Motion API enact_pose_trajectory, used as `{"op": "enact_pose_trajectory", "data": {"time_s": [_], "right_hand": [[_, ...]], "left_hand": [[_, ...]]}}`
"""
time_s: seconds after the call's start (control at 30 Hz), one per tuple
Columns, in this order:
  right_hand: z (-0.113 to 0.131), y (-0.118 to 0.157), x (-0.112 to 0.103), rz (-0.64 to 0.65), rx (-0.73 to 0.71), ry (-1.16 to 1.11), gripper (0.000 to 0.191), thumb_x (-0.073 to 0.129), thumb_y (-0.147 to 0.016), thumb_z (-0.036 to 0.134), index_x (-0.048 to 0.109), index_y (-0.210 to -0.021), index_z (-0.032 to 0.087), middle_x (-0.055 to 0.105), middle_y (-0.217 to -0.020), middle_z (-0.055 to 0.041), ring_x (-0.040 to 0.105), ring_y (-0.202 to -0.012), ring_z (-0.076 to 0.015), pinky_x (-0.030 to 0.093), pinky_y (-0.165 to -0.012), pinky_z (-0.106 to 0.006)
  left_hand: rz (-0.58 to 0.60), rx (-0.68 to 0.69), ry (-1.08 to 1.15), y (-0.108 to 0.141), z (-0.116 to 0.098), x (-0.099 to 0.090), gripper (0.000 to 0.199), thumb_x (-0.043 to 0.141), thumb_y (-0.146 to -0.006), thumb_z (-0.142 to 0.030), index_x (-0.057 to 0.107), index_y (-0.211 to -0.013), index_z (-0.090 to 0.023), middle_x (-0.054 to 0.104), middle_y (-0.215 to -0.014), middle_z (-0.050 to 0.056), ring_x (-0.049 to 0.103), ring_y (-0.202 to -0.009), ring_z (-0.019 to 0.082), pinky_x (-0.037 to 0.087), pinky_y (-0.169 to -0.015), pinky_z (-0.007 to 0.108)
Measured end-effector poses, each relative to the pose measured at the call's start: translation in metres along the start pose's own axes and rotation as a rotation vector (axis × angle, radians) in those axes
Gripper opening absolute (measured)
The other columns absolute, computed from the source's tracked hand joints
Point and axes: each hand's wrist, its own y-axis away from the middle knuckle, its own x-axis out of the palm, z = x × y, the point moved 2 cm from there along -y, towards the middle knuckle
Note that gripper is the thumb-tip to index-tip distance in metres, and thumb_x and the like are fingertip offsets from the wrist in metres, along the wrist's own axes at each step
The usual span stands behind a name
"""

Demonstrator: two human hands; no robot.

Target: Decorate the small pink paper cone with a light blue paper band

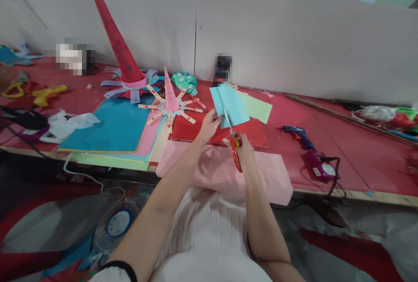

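Observation:
A light blue sheet of paper (235,107) is held up over the red table. My left hand (210,125) pinches its lower left edge. In my right hand (243,149) are orange-handled scissors (235,155), their blades pointing up and left across the blue sheet near my left fingers. Behind the sheet lies a pale green piece of paper (259,108). Below my hands are a dark red sheet (186,130) and a light pink sheet (274,175) that hangs over the table's front edge.
Left of my hands stand a small pink cone (170,94) with radiating sticks and a tall red cone (114,38), near stacked coloured sheets (111,125). A blue glue gun (302,136) lies right; a yellow one (47,95) lies far left. A white wall (294,42) rises behind.

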Motion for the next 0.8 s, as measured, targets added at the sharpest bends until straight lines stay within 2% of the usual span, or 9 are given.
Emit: {"op": "enact_pose_trajectory", "data": {"time_s": [0.13,0.4,0.8], "right_hand": [[0.0003,0.0005,-0.0014,0.010,0.006,0.002,0.057,0.054,-0.067,0.068,0.057,-0.099,0.022,0.064,-0.085,-0.0081,0.060,-0.079,-0.0237,0.043,-0.071,-0.034],[-0.0014,-0.0002,-0.0009,-0.018,-0.019,0.019,0.059,0.052,-0.066,0.072,0.057,-0.095,0.021,0.064,-0.081,-0.0077,0.059,-0.075,-0.0226,0.042,-0.066,-0.032],[-0.0037,-0.0002,-0.0001,0.019,-0.013,-0.019,0.056,0.052,-0.067,0.070,0.058,-0.095,0.021,0.063,-0.072,-0.0041,0.058,-0.063,-0.0193,0.040,-0.060,-0.029]], "left_hand": [[0.003,-0.018,0.015,0.0005,0.0004,0.0005,0.027,0.067,-0.071,-0.035,0.055,-0.086,-0.016,0.062,-0.073,0.000,0.057,-0.065,0.012,0.046,-0.059,0.023],[0.000,-0.039,0.042,-0.0002,0.0047,0.0000,0.032,0.070,-0.067,-0.038,0.055,-0.085,-0.017,0.060,-0.070,-0.001,0.055,-0.060,0.011,0.044,-0.054,0.021],[-0.028,-0.035,-0.009,0.0005,0.0049,-0.0008,0.016,0.064,-0.072,-0.026,0.053,-0.080,-0.017,0.054,-0.063,-0.003,0.049,-0.056,0.010,0.040,-0.053,0.021]]}}
